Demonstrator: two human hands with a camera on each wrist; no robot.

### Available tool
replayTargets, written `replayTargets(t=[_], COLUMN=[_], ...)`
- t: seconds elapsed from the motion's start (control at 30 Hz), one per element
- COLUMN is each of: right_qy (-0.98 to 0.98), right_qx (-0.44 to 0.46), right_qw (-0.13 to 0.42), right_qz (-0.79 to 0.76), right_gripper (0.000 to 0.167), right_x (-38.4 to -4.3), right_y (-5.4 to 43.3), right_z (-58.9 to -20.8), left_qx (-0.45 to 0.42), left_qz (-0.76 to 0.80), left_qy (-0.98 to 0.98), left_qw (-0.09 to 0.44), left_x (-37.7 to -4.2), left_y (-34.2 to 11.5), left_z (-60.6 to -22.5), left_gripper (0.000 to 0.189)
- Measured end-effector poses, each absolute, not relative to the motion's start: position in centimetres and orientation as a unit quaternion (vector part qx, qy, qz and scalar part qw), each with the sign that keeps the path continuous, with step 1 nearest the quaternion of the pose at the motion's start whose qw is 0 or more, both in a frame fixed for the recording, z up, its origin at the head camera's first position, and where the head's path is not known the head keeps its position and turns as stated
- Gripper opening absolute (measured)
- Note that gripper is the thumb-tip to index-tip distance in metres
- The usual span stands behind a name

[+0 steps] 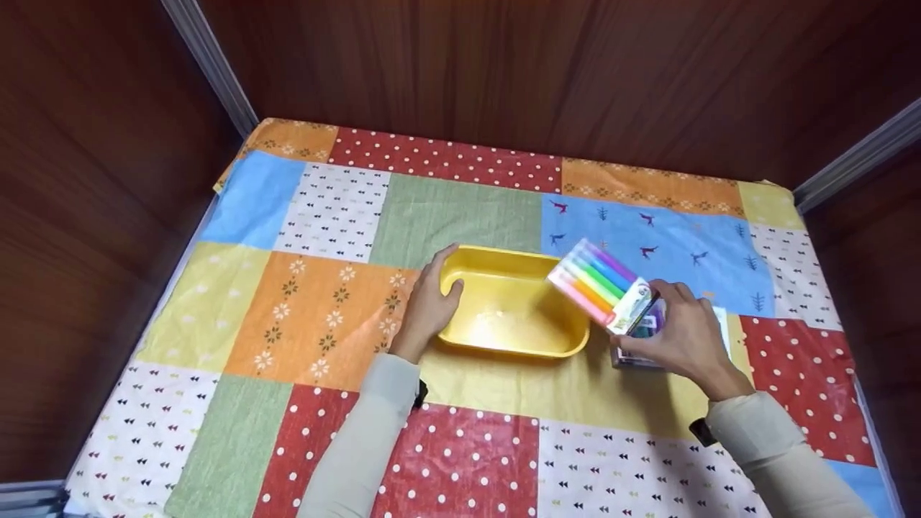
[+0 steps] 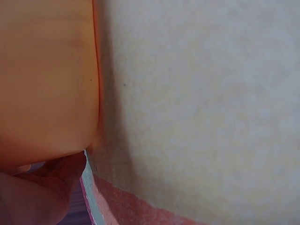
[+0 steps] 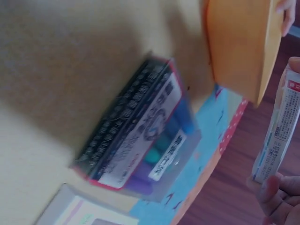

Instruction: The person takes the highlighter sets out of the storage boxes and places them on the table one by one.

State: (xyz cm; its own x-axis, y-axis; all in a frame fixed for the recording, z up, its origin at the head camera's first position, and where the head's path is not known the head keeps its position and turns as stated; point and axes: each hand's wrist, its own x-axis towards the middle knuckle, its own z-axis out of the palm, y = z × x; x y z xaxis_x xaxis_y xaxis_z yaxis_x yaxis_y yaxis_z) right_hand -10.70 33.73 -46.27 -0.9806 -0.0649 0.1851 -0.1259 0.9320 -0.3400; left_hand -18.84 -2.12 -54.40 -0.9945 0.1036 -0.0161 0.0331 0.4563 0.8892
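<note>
A yellow plastic tub [image 1: 512, 345] stands on the patchwork cloth; its inside is bare. My left hand [image 1: 434, 298] holds the tub's left wall, thumb at the rim and fingers along the outer side. In the left wrist view the tub's wall [image 2: 47, 79] fills the upper left. To the right of the tub, my right hand [image 1: 683, 334] grips a clear pack of rainbow-coloured markers [image 1: 593, 280] by its label end. The pack is tilted, its far end over the tub's right rim. Its printed narrow side [image 3: 283, 122] shows in the right wrist view.
Below my right hand a second clear pack with purple, green and blue pens [image 3: 159, 145] lies on the cloth. A pale box [image 3: 84, 208] lies beside it, partly cut off. Wood-patterned panels [image 1: 432, 72] stand along the back and sides of the cloth-covered table [image 1: 460, 208].
</note>
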Motion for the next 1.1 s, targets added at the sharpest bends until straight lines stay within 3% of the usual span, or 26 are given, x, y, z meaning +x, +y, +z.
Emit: replayTargets(t=[0.37, 0.6, 0.8, 1.1], right_qy=[-0.981, -0.98, -0.98, -0.971], right_qx=[-0.026, -0.075, -0.112, -0.176], right_qw=[0.062, 0.039, 0.038, 0.007], right_qz=[0.18, 0.178, 0.16, 0.161], right_gripper=[0.09, 0.101, 0.096, 0.11], right_x=[-10.0, -9.0, -8.4, -7.4], right_y=[36.8, 38.9, 40.6, 43.0], right_z=[-46.6, -46.6, -46.7, -46.6], left_qx=[0.042, 0.04, 0.035, 0.039], left_qz=[0.521, 0.519, 0.515, 0.517], left_qy=[0.852, 0.854, 0.856, 0.855], left_qw=[0.02, 0.025, 0.033, 0.031], left_x=[-19.0, -18.9, -18.9, -18.9], left_y=[-2.4, -2.3, -2.2, -2.0], left_z=[-54.5, -54.5, -54.5, -54.4], left_gripper=[0.059, 0.059, 0.059, 0.059])
